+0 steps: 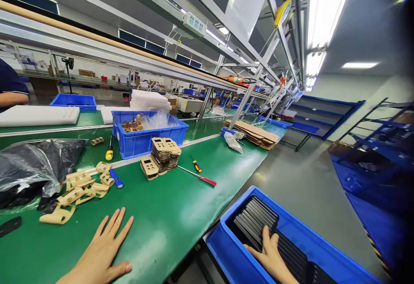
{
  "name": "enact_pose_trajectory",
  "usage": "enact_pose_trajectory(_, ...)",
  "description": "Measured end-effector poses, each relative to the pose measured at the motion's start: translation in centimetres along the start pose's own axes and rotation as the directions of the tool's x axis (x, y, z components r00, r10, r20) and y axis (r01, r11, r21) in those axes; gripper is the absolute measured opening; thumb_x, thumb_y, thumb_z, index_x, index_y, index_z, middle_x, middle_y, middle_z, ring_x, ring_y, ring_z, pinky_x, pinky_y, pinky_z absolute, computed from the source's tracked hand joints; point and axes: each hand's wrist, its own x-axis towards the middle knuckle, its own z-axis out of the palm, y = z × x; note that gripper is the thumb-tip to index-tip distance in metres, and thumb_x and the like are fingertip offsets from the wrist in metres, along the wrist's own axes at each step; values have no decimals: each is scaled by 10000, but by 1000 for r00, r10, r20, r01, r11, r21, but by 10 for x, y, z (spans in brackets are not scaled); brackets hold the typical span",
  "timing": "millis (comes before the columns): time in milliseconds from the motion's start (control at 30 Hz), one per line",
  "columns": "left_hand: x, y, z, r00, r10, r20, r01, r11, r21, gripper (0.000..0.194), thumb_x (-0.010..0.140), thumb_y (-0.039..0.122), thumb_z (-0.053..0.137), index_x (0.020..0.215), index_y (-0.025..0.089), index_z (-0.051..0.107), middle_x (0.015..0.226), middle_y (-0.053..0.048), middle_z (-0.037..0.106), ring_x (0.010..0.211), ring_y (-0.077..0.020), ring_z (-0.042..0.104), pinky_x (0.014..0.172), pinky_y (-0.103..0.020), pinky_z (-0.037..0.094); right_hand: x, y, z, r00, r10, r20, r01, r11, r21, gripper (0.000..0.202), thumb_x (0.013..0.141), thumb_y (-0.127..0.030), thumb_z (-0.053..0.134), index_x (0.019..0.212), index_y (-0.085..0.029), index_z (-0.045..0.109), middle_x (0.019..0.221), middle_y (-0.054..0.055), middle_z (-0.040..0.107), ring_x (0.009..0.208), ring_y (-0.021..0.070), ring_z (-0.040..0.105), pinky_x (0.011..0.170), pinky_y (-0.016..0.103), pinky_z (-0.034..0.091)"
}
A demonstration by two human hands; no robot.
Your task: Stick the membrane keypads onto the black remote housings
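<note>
The left hand lies flat and empty, fingers spread, on the green table. To its right, the right hand reaches into the near blue bin, fingers resting on stacked black plates running near-to-far; no grasp is visible.

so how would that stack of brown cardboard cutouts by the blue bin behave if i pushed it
The stack of cardboard cutouts is probably light and fairly stiff. Its layers sit unevenly, so a push would likely shear it apart. It already leans onto a smaller pile, so it may topple that way.
</note>
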Motion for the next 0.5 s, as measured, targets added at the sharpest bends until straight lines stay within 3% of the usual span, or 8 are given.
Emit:
enact_pose_trajectory(100,3,11,-17,992,-51,117,58,996,-61,823,796,647,498,1453,292,154,1522,-152,75,1394,-373,116,1092,-609,194,0,4,-4,1000,15,16,-14,998,-55,1157,649,-745,441,1433,21,72,1455,400,105,1379,430,119,1032,541,287)
enact_pose_trajectory(200,5,21,-35,973,-98,211,120,988,-93,837,794,605,537,1458,265,158,1524,-166,28,1402,-360,45,1107,-598,142,12,-9,-20,1000,-12,16,14,991,-136,1125,570,-694,533,1384,42,286,1396,425,229,1279,577,256,969,713,200)
enact_pose_trajectory(267,5,25,-44,965,-102,240,133,984,-119,864,783,610,550,1465,258,152,1526,-173,1,1405,-357,7,1112,-594,112,25,-45,-35,995,-96,8,96,981,-170,1049,518,-618,602,1304,54,425,1388,417,261,1256,637,204,960,765,71)
enact_pose_trajectory(300,5,26,-46,963,-97,252,135,981,-138,882,776,631,545,1468,252,150,1526,-178,-10,1406,-357,-7,1113,-594,100,29,-74,-43,984,-177,6,175,968,-179,972,495,-580,634,1251,17,500,1375,394,313,1250,636,218,964,767,56)
enact_pose_trajectory(367,5,26,-50,956,-91,278,143,975,-171,926,757,684,523,1473,237,144,1526,-188,-26,1407,-360,-30,1113,-597,78,23,-152,-62,887,-462,24,461,880,-117,665,601,-562,595,1074,-96,625,1163,315,557,1147,551,442,939,740,236)
enact_pose_trajectory(433,5,25,-50,951,-92,295,153,969,-192,964,737,721,510,1477,227,140,1530,-189,-39,1410,-362,-42,1114,-597,59,-8,-239,-87,670,-742,23,709,649,276,397,778,-513,527,1020,-213,625,1091,166,623,1053,350,577,952,548,408)
enact_pose_trajectory(467,5,24,-49,951,-90,295,153,968,-198,973,731,730,508,1479,228,138,1535,-183,-43,1413,-363,-41,1115,-596,51,-31,-279,-100,573,-819,2,711,498,496,306,840,-486,528,1002,-241,617,1035,113,633,1020,281,588,931,455,453)
enact_pose_trajectory(500,5,23,-48,954,-84,287,146,968,-202,983,726,735,509,1481,231,130,1540,-173,-47,1415,-365,-34,1116,-595,47,-57,-313,-112,493,-869,-31,624,329,708,250,880,-474,523,963,-253,606,930,72,626,916,228,607,849,375,504)
